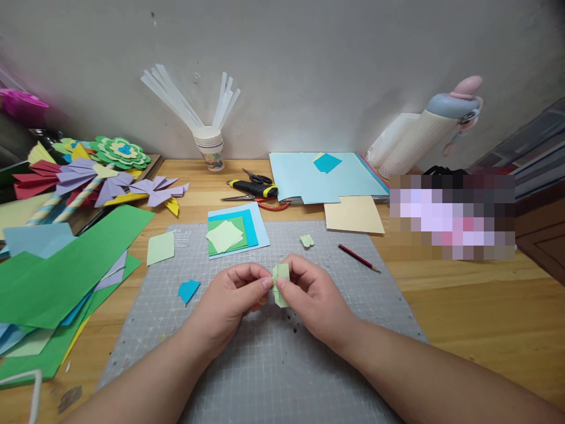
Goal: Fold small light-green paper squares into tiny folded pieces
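Between my hands, above the cutting mat [247, 365], is a small folded piece of pale green paper [282, 277]. My right hand [315, 297] pinches it between thumb and fingers. My left hand [233, 291] has thumb and forefinger pressed together at the paper's left edge. A small blue paper piece [189, 291] lies left of my left hand. Past my hands sits a little pale green cut-out [307, 241]. A stack of paper squares [263, 229] in light blue, blue, green and pale green lies at the mat's far edge. To the right rests a dark red pencil [358, 258].
Scissors [269, 204] and a black-and-yellow craft knife [252, 188] lie behind the mat. Paper cups [209, 144] with white sticks stand by the wall. Light blue sheets [304, 176] and a bottle [424, 129] are at the back right. Green paper [79, 271] and paper flowers [121, 152] crowd the left.
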Available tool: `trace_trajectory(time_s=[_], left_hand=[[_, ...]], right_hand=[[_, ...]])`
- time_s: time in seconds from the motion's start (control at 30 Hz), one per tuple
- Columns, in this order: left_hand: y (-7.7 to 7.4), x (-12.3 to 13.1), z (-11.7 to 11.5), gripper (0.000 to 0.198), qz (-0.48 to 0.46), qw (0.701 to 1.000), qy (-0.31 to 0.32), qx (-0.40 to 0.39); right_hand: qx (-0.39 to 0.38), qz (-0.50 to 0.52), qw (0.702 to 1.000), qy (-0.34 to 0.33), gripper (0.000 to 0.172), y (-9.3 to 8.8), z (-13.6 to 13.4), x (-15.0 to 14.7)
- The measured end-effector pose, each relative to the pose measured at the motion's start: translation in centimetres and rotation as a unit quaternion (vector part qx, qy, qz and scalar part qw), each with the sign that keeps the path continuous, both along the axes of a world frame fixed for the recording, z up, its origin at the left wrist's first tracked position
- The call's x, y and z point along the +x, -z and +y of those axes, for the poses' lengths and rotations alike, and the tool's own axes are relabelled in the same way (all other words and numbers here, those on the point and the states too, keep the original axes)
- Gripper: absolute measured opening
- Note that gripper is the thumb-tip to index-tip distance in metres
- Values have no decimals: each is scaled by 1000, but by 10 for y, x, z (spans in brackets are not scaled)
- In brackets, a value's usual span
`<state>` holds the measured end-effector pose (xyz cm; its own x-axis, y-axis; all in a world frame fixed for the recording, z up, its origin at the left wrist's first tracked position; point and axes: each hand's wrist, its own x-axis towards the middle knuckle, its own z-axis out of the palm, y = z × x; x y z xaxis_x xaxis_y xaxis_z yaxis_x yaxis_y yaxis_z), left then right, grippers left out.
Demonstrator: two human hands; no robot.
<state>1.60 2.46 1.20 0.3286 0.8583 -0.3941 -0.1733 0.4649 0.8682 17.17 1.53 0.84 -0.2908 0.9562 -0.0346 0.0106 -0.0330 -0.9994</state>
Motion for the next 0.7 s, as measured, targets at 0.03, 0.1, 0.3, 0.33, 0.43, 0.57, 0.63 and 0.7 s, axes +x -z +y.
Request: trace_trajectory(time_s=[0.03,0.1,0.3,0.33,0.43,0.57,0.63,0.7], left_hand=[[1,0,0,21,2,1000,2,1],[1,-1,0,21,5,1000,5,8],[2,-3,-3,21,-13,999,13,49],[2,-3,-3,21,-10,998,15,57],[3,-2,-4,15,-10,998,11,56],[3,-1,-5,20,-19,998,15,61],[1,0,-6,26,8,996,39,84],[0,0,-6,28,42,991,55,111]], right_hand=[[1,-2,1000,0,16,0,0,0],[3,-4,1000,1,17,1,-1,0],[1,-7,1000,-13,17,1,1,-3],[-2,-6,1000,-15,17,1,2,-2],[-30,23,999,-14,17,-2,3,-2],[-98,93,990,-30,16,-4,5,-2],[-113,107,987,-40,18,-4,6,-2],[-122,108,986,-45,19,-4,6,-2]])
